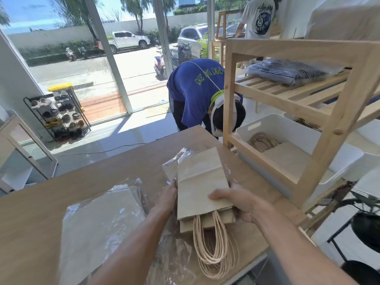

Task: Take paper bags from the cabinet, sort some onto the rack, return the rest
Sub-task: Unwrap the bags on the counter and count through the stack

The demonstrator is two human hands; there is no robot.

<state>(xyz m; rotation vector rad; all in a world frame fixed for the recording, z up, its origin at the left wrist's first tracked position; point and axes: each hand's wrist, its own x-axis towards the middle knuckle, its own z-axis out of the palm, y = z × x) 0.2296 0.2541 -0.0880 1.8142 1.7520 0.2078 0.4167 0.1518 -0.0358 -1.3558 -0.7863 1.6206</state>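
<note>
A stack of small brown paper bags [200, 182] with cream rope handles [213, 247] lies half inside a clear plastic sleeve [174, 163] on the wooden table [61, 202]. My left hand [167, 197] grips the stack's left edge and the sleeve. My right hand [236, 199] clamps the stack's right edge, thumb on top. A second, larger pack of paper bags in clear plastic [100, 223] lies flat to the left. The wooden rack [308, 95] stands at the right; its lower level holds a white bin [265, 125] with paper bags [287, 155] in it.
Folded striped cloth [287, 72] lies on the rack's slatted shelf. A person in a blue shirt [197, 89] bends down beyond the table's far edge. Another person [259, 15] stands at the back. A black shoe rack [59, 118] stands by the window. A potted plant [366, 225] sits at the right.
</note>
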